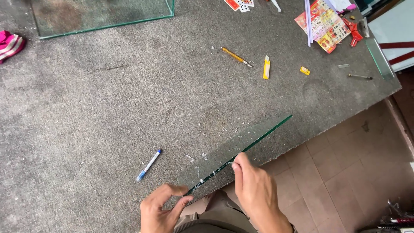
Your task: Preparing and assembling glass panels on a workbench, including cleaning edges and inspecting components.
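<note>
A narrow clear glass strip (241, 140) with a green edge lies slanted over the near edge of the grey carpeted table (108, 112). My left hand (159, 209) pinches its near end between thumb and fingers. My right hand (256, 190) presses its thumb and fingertips on the strip's edge a little further along. White chips speckle the glass near my hands. A blue-and-white pen (148, 165) lies on the carpet just left of the strip.
A large glass pane (103, 15) rests at the far left. A yellow-handled glass cutter (236, 57), a yellow utility knife (266, 67), a small yellow piece (305, 70), playing cards (239, 4) and a colourful packet (327, 23) lie far right. Tiled floor (345, 172) lies beyond the table edge.
</note>
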